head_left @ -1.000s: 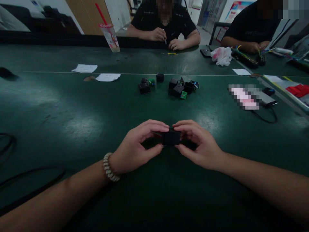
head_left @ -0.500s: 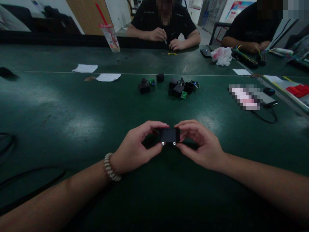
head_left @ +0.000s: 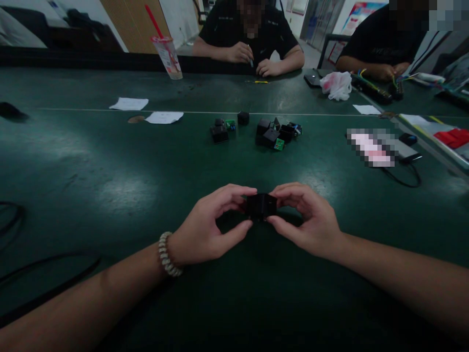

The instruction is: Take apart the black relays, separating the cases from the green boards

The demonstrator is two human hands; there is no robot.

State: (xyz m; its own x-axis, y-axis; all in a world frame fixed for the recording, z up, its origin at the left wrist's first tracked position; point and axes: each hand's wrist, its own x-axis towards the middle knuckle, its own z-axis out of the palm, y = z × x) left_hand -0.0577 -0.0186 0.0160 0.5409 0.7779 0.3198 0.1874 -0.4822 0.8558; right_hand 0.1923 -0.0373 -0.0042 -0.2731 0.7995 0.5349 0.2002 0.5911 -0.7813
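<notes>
Between my two hands is a small black power adapter, held above the green table. My left hand grips its left side between thumb and fingers. On the other side, the thumb and fingers of my right hand close on its right end. An edge between two dark faces of the adapter points toward me, and its metal prongs are mostly out of sight. Farther out lie black adapter housings with a small green circuit board, and another group of black housings to their left.
Two papers lie left of the parts. A drink cup with a red straw stands at the far side. One person sits opposite, another at far right near wired parts. A phone-like blurred item and cable are at right.
The adapter has been turned between my hands: a flat face with two shiny prongs showed before, and now an edge with two dark faces shows. My hands have barely shifted.
</notes>
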